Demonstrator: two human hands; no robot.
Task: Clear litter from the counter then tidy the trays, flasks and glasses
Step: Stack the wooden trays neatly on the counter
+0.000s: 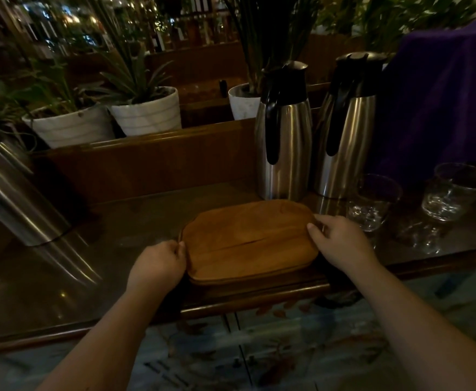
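Both hands are on the wooden tray (249,244) now, which lies flat on the dark glossy counter (61,277) close to its near edge, dead centre. The left hand (157,265) pinches the tray's left rim, fingers curled tight over it; the right hand (341,244) clasps the right rim, thumb on top and fingers spread along the edge. It looks as if there may be a second tray stacked beneath, but the light is too dim to be sure. Just behind the tray stand two steel flasks (283,136), the nearer one almost touching the tray's far edge. To the right, two glasses (372,204) sit near the right hand, one just beside it. Here's the danger as I read it: push the tray away and its far edge nudges a flask; swing it right and the knuckles clip that close glass, which would slide easily on the slick top. The tray also sits near the counter's lip, so a careless pull toward the body could tip it off.
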